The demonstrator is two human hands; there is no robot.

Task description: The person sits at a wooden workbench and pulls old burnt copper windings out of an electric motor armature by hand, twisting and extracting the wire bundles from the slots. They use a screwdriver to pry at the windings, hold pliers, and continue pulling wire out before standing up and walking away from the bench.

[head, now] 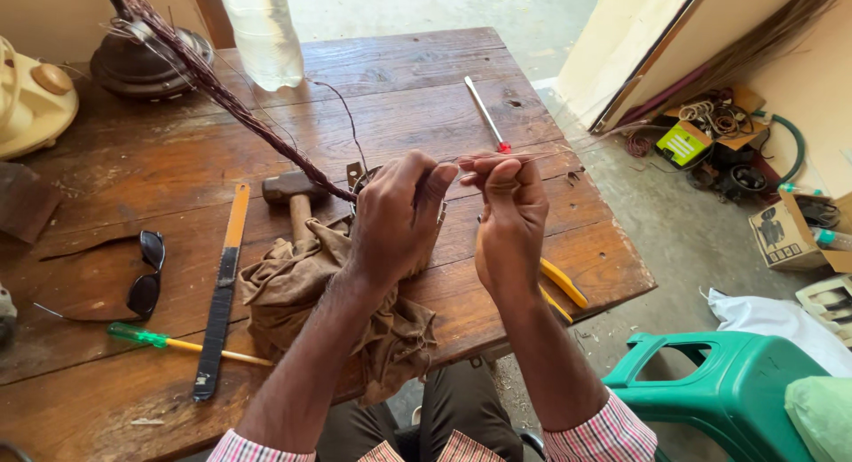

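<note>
Above the brown cloth (355, 320) on the desk (426, 107), the left hand (395, 218) has its grip closed around the twisted wire bundle (222, 94), while the right hand (510, 218) pinches thin wire strands (532, 156) just beside it

bottle (263, 31): top cut off by the upper edge
pliers (563, 289): jaws hidden behind the right hand (508, 222)

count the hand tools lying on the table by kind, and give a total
hammer: 1
screwdrivers: 2, green-handled and red-tipped
yellow-handled pliers: 1
flat file: 1
total: 5
</note>
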